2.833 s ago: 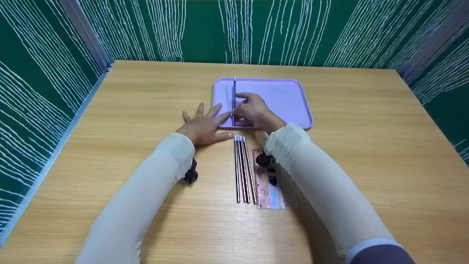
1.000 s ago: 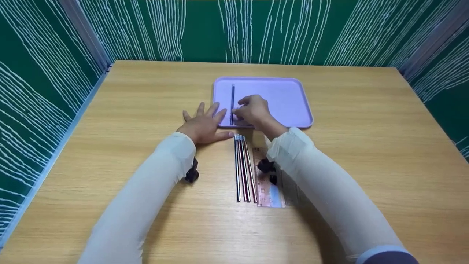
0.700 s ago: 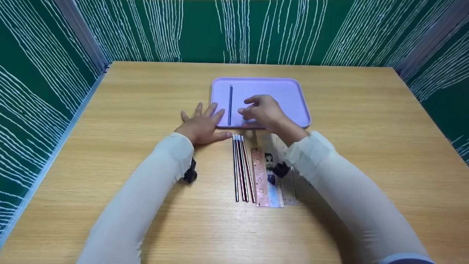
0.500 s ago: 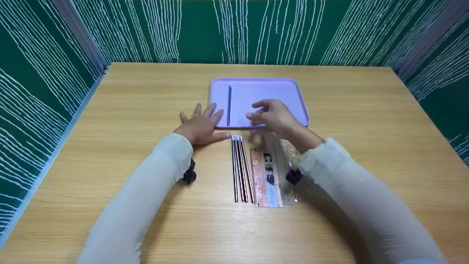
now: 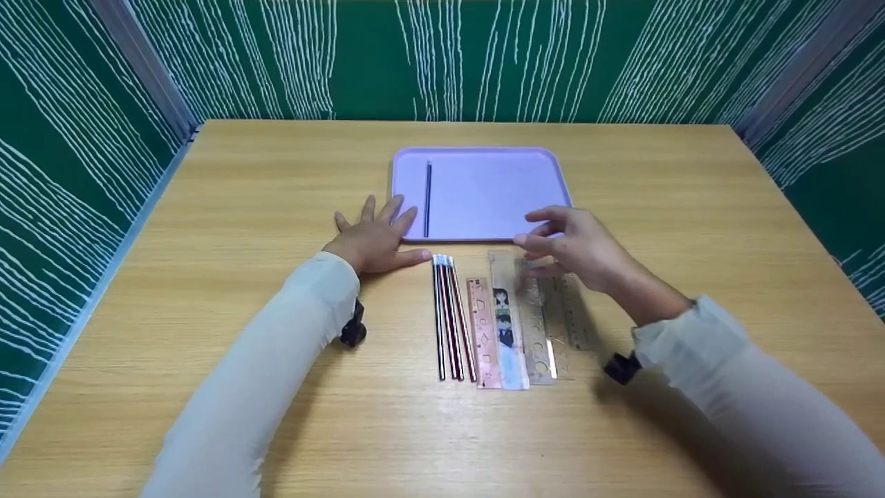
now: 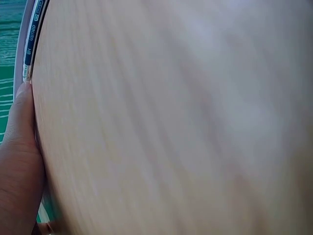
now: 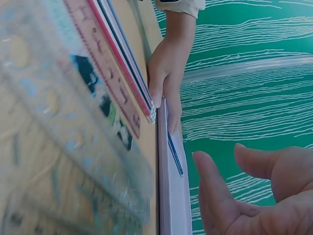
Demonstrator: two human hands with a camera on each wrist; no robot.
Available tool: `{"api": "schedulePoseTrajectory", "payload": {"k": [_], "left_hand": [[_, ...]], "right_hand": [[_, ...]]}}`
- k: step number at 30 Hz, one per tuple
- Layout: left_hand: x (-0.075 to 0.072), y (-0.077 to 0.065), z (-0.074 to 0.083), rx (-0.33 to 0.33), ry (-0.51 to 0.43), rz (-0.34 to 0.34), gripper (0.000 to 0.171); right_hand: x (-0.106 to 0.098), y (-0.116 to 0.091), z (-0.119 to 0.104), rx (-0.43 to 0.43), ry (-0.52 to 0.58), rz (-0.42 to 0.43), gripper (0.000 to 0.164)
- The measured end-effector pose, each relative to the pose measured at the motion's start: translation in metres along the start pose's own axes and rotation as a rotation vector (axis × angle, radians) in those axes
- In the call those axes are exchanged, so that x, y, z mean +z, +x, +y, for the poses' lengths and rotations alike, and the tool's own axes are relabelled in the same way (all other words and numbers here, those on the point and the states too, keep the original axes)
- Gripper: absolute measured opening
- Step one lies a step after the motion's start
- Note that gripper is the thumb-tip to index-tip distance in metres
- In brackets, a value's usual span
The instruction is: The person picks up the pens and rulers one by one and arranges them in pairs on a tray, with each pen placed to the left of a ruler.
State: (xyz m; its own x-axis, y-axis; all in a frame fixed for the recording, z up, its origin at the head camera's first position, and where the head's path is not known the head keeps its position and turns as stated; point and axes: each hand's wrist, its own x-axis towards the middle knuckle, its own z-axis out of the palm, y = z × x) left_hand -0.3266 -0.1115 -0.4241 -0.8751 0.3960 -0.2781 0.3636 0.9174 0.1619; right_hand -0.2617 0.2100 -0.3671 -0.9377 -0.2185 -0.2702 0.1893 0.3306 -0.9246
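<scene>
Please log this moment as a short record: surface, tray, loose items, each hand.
Surface: light wood-grain table
Tray: purple rectangular tray, holding one slim dark-blue pencil
Pencils on table: group of slim dark and red pencils, pale ends toward the tray
Rulers: flat pink ruler beside the pencils; clear ruler with printed figures next to it; more clear plastic pieces rightward
Left hand: spread, thumb at the pencils' ends
Right hand: holding nothing, above the rulers
</scene>
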Motion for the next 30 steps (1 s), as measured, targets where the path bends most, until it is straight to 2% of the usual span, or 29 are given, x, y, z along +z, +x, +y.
{"api": "schedulePoseTrajectory", "payload": {"k": [8, 18, 30], "left_hand": [[0.001, -0.001, 0.000, -0.001, -0.001, 0.000, 0.103], [0.000, -0.003, 0.000, 0.002, -0.027, 0.008, 0.101], [0.001, -0.001, 0.001, 0.008, -0.020, 0.016, 0.101]], "right_hand": [[-0.018, -0.017, 0.010, 0.038, -0.035, 0.035, 0.074], [-0.037, -0.024, 0.036, 0.080, -0.134, 0.063, 0.079], [-0.045, -0.030, 0.057, 0.106, -0.112, 0.065, 0.081]]}}
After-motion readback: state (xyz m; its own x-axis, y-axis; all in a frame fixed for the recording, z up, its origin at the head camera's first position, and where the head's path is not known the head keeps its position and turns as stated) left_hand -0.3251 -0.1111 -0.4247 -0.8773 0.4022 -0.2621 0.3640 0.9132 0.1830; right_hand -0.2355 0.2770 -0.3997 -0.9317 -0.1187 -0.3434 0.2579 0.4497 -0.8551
